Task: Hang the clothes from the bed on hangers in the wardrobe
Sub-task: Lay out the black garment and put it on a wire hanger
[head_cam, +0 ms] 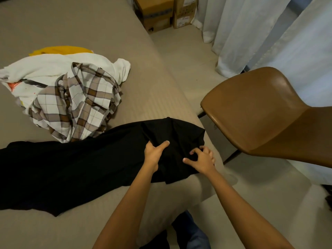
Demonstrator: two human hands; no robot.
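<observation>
The left hand (155, 153) and right hand (201, 159) both pinch one end of the black garment (71, 168), and I fear lifting it drags the touching plaid shirt (77, 105) off the bed (152, 90).

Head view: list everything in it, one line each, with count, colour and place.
bed: one, beige cover, fills left and middle.
black garment: one, black, spread across the bed's near edge.
plaid shirt: one, white with brown and grey checks, crumpled atop the pile behind it.
white garment: one, white, under the plaid shirt.
yellow garment: one, yellow, far edge of the pile, mostly hidden.
chair: one, brown, on the floor right of the bed.
cardboard boxes: two, brown, on the floor beyond the bed.
curtains: count unclear, white, top right.
left hand: one, grips a fold of the black garment.
right hand: one, pinches the black garment's right end.
</observation>
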